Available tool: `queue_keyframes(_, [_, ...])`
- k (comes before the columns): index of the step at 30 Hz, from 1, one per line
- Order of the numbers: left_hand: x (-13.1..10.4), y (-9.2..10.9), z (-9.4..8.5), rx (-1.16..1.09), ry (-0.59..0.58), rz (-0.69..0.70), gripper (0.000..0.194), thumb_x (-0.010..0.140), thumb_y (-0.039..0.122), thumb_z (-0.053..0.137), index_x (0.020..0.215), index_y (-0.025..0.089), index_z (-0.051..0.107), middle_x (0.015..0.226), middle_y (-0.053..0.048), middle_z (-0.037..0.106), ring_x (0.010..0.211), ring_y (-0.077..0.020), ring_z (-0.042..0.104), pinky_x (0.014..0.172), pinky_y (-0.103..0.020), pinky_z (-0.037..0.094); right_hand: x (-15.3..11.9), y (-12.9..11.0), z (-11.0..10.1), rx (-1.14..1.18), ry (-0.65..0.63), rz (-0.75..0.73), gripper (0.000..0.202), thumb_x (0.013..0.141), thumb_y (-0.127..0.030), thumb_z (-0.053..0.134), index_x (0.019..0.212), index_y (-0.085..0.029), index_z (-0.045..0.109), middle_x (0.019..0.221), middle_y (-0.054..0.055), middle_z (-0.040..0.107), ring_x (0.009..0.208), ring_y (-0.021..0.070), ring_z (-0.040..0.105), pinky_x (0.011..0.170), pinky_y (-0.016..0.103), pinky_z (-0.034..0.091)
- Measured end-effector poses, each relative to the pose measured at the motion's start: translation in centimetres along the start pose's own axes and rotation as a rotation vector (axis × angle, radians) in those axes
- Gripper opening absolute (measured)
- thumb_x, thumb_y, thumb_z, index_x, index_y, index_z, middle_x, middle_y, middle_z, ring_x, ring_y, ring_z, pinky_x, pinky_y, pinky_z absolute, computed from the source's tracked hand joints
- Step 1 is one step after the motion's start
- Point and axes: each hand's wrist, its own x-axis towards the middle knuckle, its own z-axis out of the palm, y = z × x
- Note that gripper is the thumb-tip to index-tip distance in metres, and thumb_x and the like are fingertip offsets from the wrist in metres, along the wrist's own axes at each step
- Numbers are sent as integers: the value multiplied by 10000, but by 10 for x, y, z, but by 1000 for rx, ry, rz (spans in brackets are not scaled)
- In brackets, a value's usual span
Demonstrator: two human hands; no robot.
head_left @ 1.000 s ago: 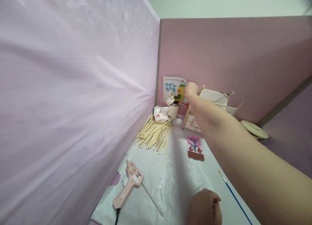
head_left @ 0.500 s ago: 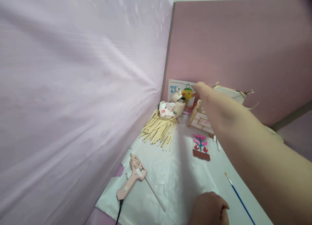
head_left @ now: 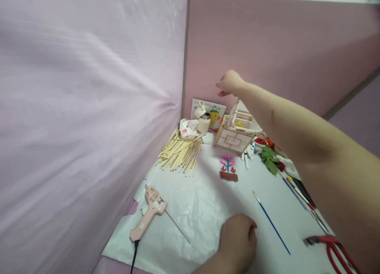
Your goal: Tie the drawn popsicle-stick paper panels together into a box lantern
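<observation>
My left hand [head_left: 239, 236] lies curled on the white sheet, fingers folded under; whatever it may hold is hidden. Left of it is a pink hot glue gun [head_left: 150, 212] with a glue stick out of its back. My right hand [head_left: 230, 82] is raised behind and above a small stick-framed model house [head_left: 233, 138], its fingers bent together; I cannot make out anything in them. My forearm hides part of the house. In front of the house lies a small panel [head_left: 228, 169] with a pink-flowered tree and brown base. A blue paintbrush [head_left: 271, 222] lies right of my left hand.
A pile of thin wooden sticks [head_left: 181, 153] lies by the left wall. Behind it stand a tissue-filled box [head_left: 188, 129], a cream bottle [head_left: 204, 123] and a picture card [head_left: 218, 114]. Red-handled pliers [head_left: 329, 242], green leaves [head_left: 268, 159] and more brushes [head_left: 297, 191] are right.
My right hand has moved up and left, clear of the house front. The view has shifted right, bringing the pliers, leaves and brushes into sight. My left hand stays curled on the sheet.
</observation>
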Motion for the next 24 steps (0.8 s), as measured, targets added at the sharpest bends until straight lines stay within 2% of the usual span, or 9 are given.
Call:
queue_keyframes(3, [0,3,-1,1,27,6,265,801,143,447,938,201,667,942,-53,678,903,-222,608,828,-378,475,-52,-3,-18,144,112,7,187,885,-276,609,970,-113,643,801,79,684,738,211,683,696,372,573])
queue_keyframes(6, [-1,2,2,-7,58,6,261,807,131,442,929,203,661,928,-48,670,901,-219,602,832,-382,470,-135,-10,-38,278,197,-6,190,889,-310,600,994,-159,648,853,66,693,727,183,680,698,345,576])
queue_keyframes(9, [-1,0,3,-27,69,-2,261,809,112,439,931,208,648,924,-39,662,892,-205,598,823,-366,467,-217,-8,-54,330,284,106,190,872,-354,617,979,-203,659,854,54,701,669,170,668,646,331,576])
queue_keyframes(11, [-1,0,2,-28,65,-3,249,816,109,436,926,210,636,915,-34,654,876,-196,594,804,-353,465,-262,5,-55,368,320,219,208,857,-383,629,986,-224,661,839,45,706,637,165,659,619,329,573])
queue_keyframes(14, [1,1,0,-12,58,22,223,831,112,433,916,210,615,903,-29,642,864,-186,585,788,-335,456,-318,40,-37,460,226,413,272,834,-431,638,991,-210,649,818,45,711,622,160,657,595,312,563])
queue_keyframes(16, [2,1,0,-5,56,49,213,841,113,429,915,210,604,896,-24,635,855,-176,580,783,-321,448,-352,64,-16,498,107,538,306,836,-445,610,1002,-189,629,851,60,711,662,172,666,603,309,553])
queue_keyframes(18, [2,0,2,-2,61,74,208,847,112,427,919,208,596,891,-21,631,849,-167,577,781,-309,441,-383,84,6,439,32,616,298,850,-431,563,1007,-182,615,893,69,708,721,187,672,646,317,540])
queue_keyframes(21, [1,-1,4,4,78,107,192,845,110,436,915,202,590,891,-20,630,851,-158,573,789,-298,434,-423,101,32,28,21,636,220,865,-362,514,948,-188,618,871,59,692,777,202,649,732,330,480])
queue_keyframes(24, [1,-2,6,4,100,116,177,846,122,447,910,199,593,890,-18,633,844,-151,573,787,-287,432,-450,106,46,-281,-75,644,186,859,-340,509,849,-179,602,845,67,666,773,209,618,698,310,417])
